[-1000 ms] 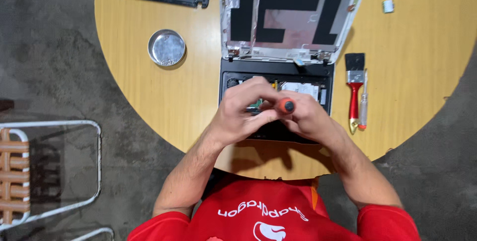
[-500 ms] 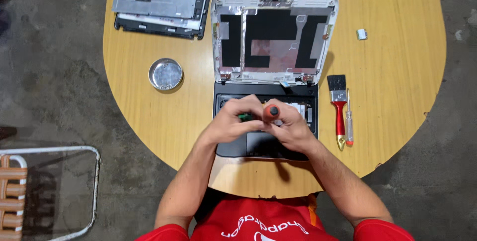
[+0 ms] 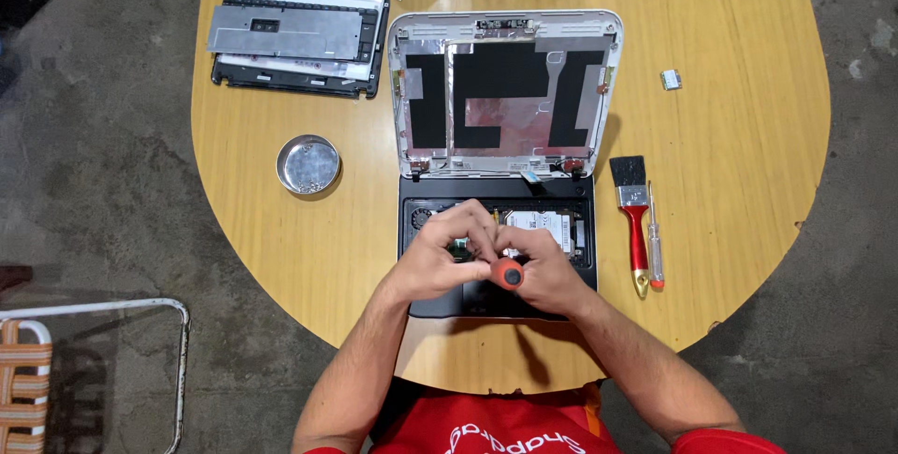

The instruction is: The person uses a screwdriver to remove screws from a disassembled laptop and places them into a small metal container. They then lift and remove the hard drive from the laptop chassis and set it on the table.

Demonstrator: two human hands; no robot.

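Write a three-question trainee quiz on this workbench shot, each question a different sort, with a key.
1. True or false: the round metal dish lies to the right of the opened laptop.
2. What colour is the screwdriver cap between the left hand and right hand?
3. The paintbrush lies: A) in the dish B) on the table right of the laptop C) on the floor

Key: 1 false; 2 orange-red; 3 B
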